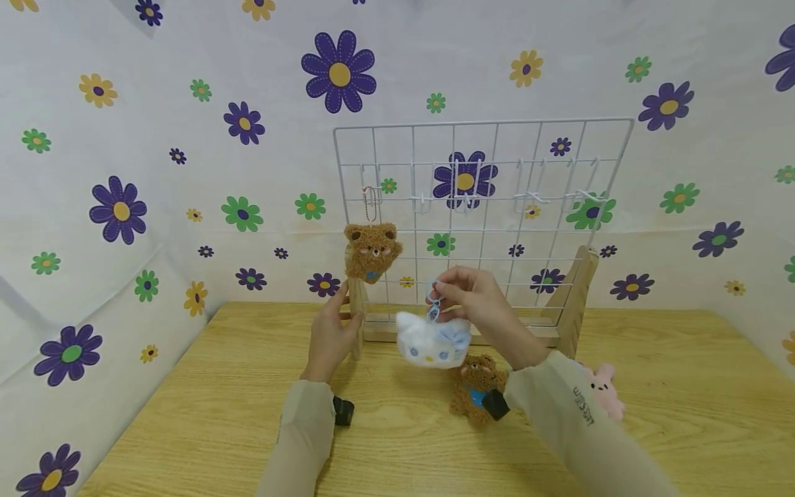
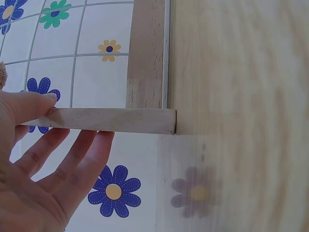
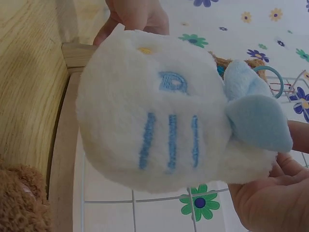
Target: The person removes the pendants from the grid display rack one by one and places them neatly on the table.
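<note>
My right hand [image 1: 475,300] pinches the light blue ring and clasp of a white plush cat-head keychain [image 1: 428,345], which hangs in front of the wire grid. In the right wrist view the cat head [image 3: 145,101] fills the middle, its blue bow [image 3: 260,116] beside my fingers. My left hand [image 1: 331,338] grips the wooden side post [image 2: 111,120] of the rack, thumb on one side and fingers on the other. Above that hand, a brown bear keychain [image 1: 374,252] hangs by its bead chain from a hook at the grid's left.
The white wire grid [image 1: 497,230] carries several white hooks [image 1: 466,200] and stands in a wooden base. A second brown bear [image 1: 477,390] lies on the wooden table [image 1: 397,442] under my right forearm. A pink plush [image 1: 605,391] lies partly behind the right sleeve.
</note>
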